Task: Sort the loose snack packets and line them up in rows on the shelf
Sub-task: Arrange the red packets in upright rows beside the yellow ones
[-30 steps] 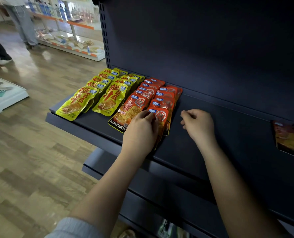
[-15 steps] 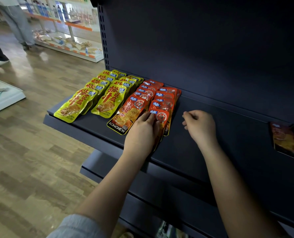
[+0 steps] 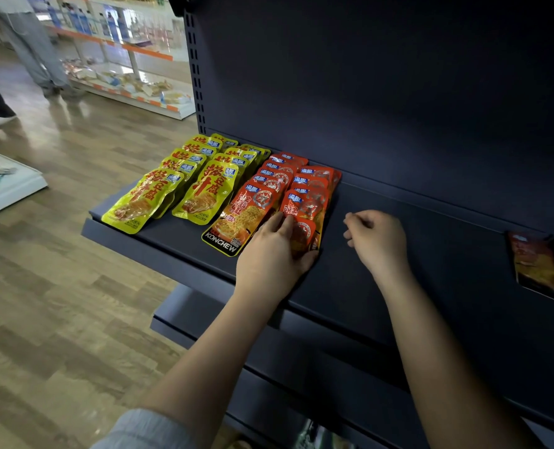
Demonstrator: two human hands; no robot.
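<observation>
Left hand (image 3: 271,254) gripping front glossy red foil snack packet (image 3: 303,234) on dark blue metal shelf (image 3: 399,254), right hand (image 3: 377,236) hovering alongside, fingers curling on nothing.

- I've got a dark navy shelf (image 3: 399,254) in front of me, plain, no pattern.
- far left: yellow packets (image 3: 146,202) with red lettering and a small blue badge up top.
- right of those: red-orange packets (image 3: 311,184), same blue badge, with a circular emblem; the nearest one has a black band with white KONCHEW lettering.
- lone red-orange packet (image 3: 536,267) far right.
- my sleeve (image 3: 146,431) is grey-blue.
- wooden floor (image 3: 58,319) in tan and brown planks.
</observation>
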